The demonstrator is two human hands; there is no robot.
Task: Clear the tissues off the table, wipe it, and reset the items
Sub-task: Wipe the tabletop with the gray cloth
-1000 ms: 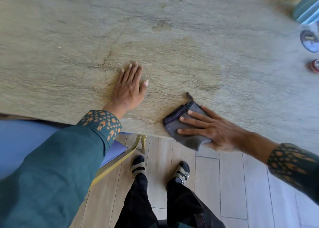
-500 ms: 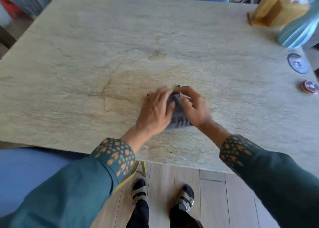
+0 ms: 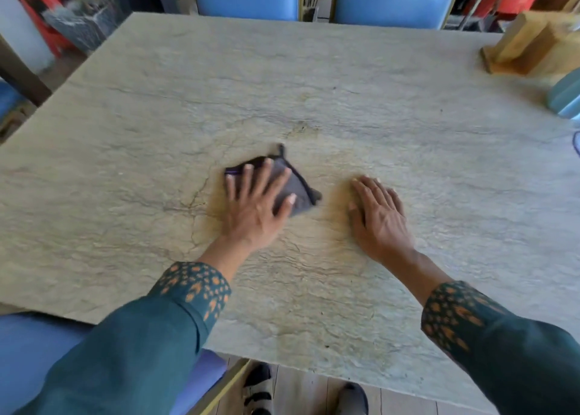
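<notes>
Near the middle of the table (image 3: pixel 314 78), the left hand (image 3: pixel 255 207) presses the grey cloth (image 3: pixel 293 183) flat with straight, spread fingers, while the right hand (image 3: pixel 381 218) rests palm-down just right of the cloth, fingers released and holding nothing.

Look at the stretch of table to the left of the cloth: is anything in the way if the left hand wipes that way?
Nothing visible. The left hand presses the grey cloth flat, and the table left of it shows only bare stone up to its edge.
</notes>
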